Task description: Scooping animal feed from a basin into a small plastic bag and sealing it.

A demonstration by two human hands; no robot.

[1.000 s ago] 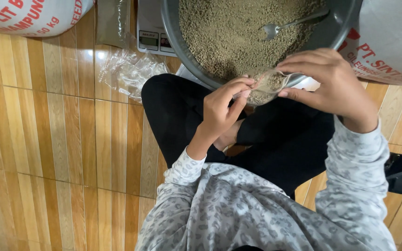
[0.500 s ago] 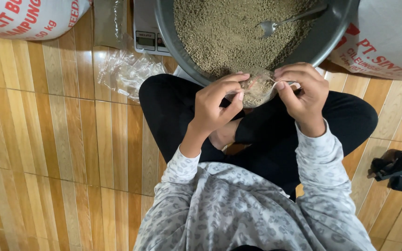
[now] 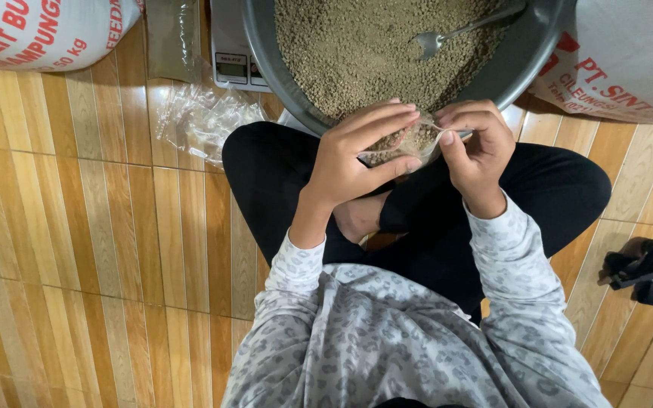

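Small clear bag (image 3: 406, 143) stands filled with pellets at the near rim of the grey basin (image 3: 519, 57), left hand (image 3: 360, 155) cupping it, right hand (image 3: 478, 147) pinching its unsealed mouth; empty bags (image 3: 205, 117) remain far left.

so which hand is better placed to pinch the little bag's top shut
Right. The right hand already has fingertips at the open edge of the bag, while the left hand cups the bag's body, steadying it.

One basin (image 3: 538, 45), one spoon (image 3: 447, 34), one scale (image 3: 230, 53), two sacks (image 3: 39, 30), two hands (image 3: 357, 151), one filled pouch (image 3: 410, 143).
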